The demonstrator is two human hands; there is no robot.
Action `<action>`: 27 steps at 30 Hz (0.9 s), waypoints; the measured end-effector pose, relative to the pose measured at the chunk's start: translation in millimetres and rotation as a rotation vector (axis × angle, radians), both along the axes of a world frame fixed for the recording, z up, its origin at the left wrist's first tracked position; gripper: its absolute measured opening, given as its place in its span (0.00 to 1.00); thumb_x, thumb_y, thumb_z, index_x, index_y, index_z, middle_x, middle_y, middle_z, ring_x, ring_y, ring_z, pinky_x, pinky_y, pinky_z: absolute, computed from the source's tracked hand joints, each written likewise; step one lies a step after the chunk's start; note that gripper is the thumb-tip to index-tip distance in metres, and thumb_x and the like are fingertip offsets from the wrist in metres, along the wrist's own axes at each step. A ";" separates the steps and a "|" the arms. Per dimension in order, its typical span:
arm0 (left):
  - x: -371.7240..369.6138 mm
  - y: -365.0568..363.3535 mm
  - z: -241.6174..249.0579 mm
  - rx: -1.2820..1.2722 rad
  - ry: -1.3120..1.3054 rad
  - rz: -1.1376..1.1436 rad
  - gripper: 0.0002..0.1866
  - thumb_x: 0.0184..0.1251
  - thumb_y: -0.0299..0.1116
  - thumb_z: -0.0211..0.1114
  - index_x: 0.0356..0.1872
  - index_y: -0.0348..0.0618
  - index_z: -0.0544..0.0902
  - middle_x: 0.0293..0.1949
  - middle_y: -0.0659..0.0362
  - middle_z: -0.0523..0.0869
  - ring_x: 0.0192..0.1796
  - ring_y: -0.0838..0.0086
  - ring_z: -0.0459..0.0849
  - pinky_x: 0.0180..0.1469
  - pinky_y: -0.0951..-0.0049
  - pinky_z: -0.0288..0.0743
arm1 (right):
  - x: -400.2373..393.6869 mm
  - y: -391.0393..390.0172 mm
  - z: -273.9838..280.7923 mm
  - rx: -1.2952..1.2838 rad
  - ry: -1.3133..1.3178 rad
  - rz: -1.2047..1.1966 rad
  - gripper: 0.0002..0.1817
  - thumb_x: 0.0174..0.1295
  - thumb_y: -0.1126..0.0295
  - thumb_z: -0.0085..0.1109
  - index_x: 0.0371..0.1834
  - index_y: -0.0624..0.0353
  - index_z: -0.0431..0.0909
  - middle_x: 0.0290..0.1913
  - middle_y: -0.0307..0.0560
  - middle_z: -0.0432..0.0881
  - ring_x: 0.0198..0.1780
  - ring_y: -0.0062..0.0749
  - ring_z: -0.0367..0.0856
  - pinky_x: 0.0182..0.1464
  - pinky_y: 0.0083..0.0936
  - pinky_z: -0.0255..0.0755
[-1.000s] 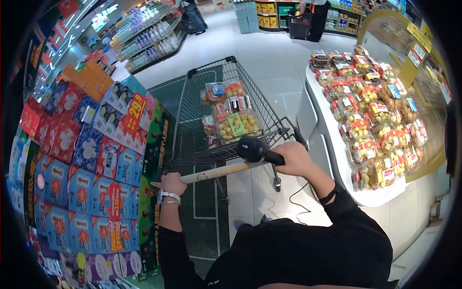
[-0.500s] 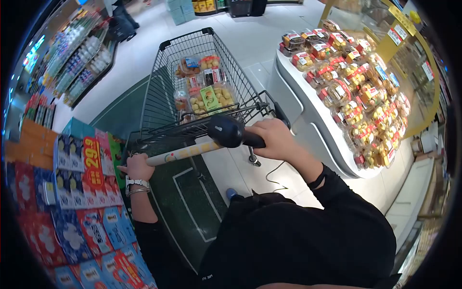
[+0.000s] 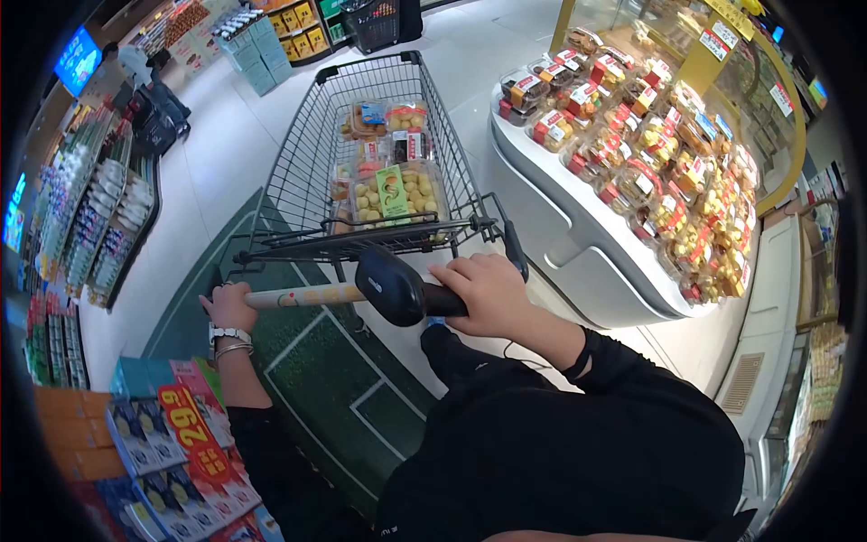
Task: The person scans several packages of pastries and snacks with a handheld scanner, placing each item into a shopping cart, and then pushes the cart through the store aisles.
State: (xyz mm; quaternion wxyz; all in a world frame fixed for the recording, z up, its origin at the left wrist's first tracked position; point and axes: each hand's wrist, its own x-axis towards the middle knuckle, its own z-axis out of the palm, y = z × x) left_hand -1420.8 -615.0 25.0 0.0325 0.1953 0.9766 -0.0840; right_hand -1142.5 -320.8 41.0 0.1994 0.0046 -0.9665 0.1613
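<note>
My left hand (image 3: 230, 307) is wrapped around the left end of the shopping cart handle (image 3: 312, 295), a silver watch and bracelet on its wrist. Toward the handle's other end, my right hand (image 3: 488, 294) closes over a dark grip section, beside a black rounded device (image 3: 390, 285) mounted on the bar. Ahead is the black wire shopping cart (image 3: 287, 154). Inside it sit several clear plastic food boxes, among them a large one of round yellowish pieces (image 3: 423, 194) with a green label, and one of dark items (image 3: 412, 144).
A white display counter (image 3: 542, 194) piled with packaged baked goods (image 3: 664, 172) stands close on the right. Stacked boxes with a red 29.9 sign (image 3: 192, 429) are at lower left. Bottle shelves (image 3: 108, 212) line the left; a person (image 3: 149, 81) and another cart (image 3: 372, 23) are farther off.
The cart has rolled forward along the floor, both hands staying on its handle. The boxes with the price sign have slid down and back in view, and the view has turned slightly.
</note>
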 end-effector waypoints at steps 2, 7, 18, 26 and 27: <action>-45.0 26.3 1.6 -0.004 0.025 -0.055 0.11 0.42 0.39 0.69 0.30 0.53 0.83 0.39 0.58 0.81 0.50 0.62 0.75 0.66 0.40 0.48 | -33.2 14.6 1.0 -0.001 -0.011 -0.064 0.32 0.34 0.61 0.67 0.50 0.51 0.74 0.34 0.38 0.76 0.35 0.34 0.76 0.36 0.30 0.67; -156.6 102.8 16.5 0.045 0.026 -0.189 0.08 0.42 0.38 0.68 0.26 0.52 0.82 0.35 0.58 0.81 0.47 0.61 0.76 0.65 0.44 0.52 | -124.4 62.9 8.0 -0.036 0.055 -0.181 0.31 0.33 0.60 0.67 0.48 0.50 0.75 0.33 0.37 0.75 0.33 0.33 0.76 0.35 0.30 0.67; -365.8 278.2 27.8 -0.027 0.075 -0.311 0.10 0.40 0.37 0.69 0.29 0.55 0.84 0.37 0.60 0.82 0.46 0.63 0.78 0.65 0.47 0.55 | -302.6 194.6 17.1 -0.012 0.066 -0.352 0.32 0.32 0.60 0.67 0.49 0.47 0.75 0.35 0.36 0.76 0.35 0.33 0.76 0.37 0.31 0.66; -523.7 410.0 30.8 -0.031 0.054 -0.415 0.14 0.39 0.45 0.71 0.31 0.56 0.85 0.35 0.60 0.84 0.45 0.63 0.80 0.64 0.48 0.57 | -435.8 285.9 16.7 0.037 0.121 -0.482 0.28 0.33 0.60 0.66 0.44 0.50 0.77 0.29 0.39 0.74 0.35 0.35 0.75 0.38 0.31 0.65; -540.3 425.4 34.1 -0.033 0.070 -0.430 0.16 0.39 0.48 0.71 0.32 0.57 0.85 0.36 0.61 0.84 0.44 0.64 0.81 0.63 0.49 0.59 | -453.7 296.4 16.4 0.048 0.125 -0.494 0.28 0.33 0.60 0.66 0.44 0.50 0.77 0.29 0.39 0.74 0.35 0.35 0.75 0.38 0.31 0.65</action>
